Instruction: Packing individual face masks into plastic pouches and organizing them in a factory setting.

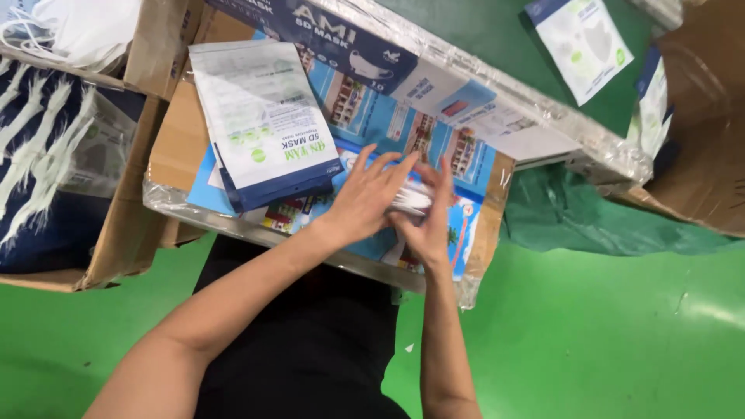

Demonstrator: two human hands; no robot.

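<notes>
Both hands meet over a cardboard work board (pixel 174 143) wrapped in clear film and faced with a blue printed sheet. The left hand (pixel 365 198) lies fingers spread on top of a small stack of white face masks (pixel 411 198); the right hand (pixel 431 221) cups the same stack from the near side, fingers curled up around its edge. The stack is pressed between the two palms, just above the board's middle.

Just left of the hands lies a pile of flat rectangular pouches (pixel 260 116), glossy, white with green marks and a dark blue bottom band. Beyond it, a long dark blue carton (pixel 341 39) under shiny plastic wrap. At far left, an open cardboard box (pixel 124 225) holds bagged white masks. Top right, one more white pouch (pixel 582 43) lies on a green surface (pixel 590 326).
</notes>
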